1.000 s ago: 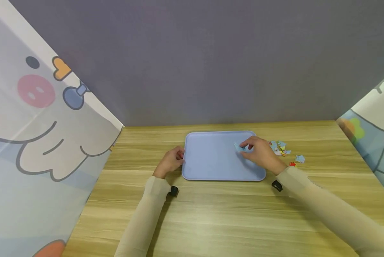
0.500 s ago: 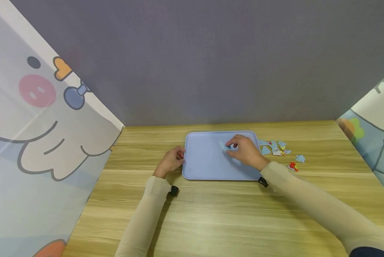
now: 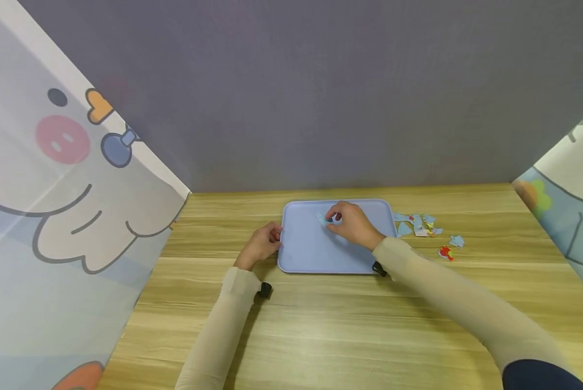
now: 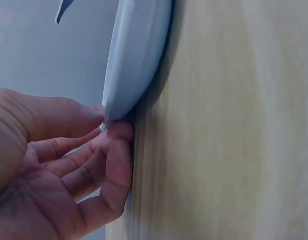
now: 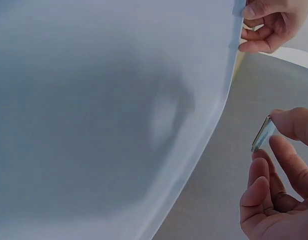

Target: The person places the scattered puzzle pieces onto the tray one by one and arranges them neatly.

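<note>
A pale blue rectangular tray (image 3: 311, 252) lies on the wooden table. At its left rim, my left hand (image 3: 259, 246) pinches the edge, thumb on top and curled fingers underneath, as the left wrist view shows. Over the tray's back middle, my right hand (image 3: 354, 223) holds a thin, flat light-blue puzzle piece (image 3: 322, 218) between thumb and fingertips. In the right wrist view this puzzle piece (image 5: 262, 134) is tilted and raised above the tray, whose surface bears the hand's shadow.
Several light-blue puzzle pieces (image 3: 416, 223) are heaped just right of the tray. A single blue piece (image 3: 457, 241) and a red one (image 3: 445, 253) lie apart from them. A grey wall (image 3: 350, 97) rises behind the table (image 3: 321, 336).
My right hand has moved left across the tray with the puzzle piece, uncovering more of the pieces on the right. The left hand has stayed at the tray's rim.
</note>
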Demonstrator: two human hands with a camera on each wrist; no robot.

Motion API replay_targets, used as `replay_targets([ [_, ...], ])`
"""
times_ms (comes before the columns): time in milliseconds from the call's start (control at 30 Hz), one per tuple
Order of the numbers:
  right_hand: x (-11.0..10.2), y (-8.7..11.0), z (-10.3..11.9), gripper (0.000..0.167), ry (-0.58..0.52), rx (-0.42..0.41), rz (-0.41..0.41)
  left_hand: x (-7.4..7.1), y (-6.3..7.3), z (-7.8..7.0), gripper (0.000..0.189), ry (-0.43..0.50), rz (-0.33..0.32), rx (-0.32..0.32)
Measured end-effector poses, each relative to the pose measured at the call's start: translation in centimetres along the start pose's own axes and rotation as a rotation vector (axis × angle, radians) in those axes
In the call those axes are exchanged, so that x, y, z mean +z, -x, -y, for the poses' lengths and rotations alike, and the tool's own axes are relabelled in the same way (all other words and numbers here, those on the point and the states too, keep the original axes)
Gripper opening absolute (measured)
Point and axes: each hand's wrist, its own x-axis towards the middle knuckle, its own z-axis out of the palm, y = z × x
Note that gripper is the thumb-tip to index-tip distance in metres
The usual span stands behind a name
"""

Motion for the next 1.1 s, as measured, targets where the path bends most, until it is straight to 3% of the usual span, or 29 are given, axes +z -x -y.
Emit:
replay_targets([
  [433,1.9,-2.4,0.9,0.013,0.055,0.035,0.087,0.2,-0.4,-0.2,0.031,-0.016,0.000,0.036],
  [667,3.5,-3.6,0.7,0.013,0.029,0.032,0.091,0.0,-0.5,0.0,0.031,-0.021,0.005,0.016],
  [1100,5.9,-5.8,0.8,0.011,0.003,0.122,0.123,0.1,0.0,-0.3,0.031,-0.018,0.018,0.003],
])
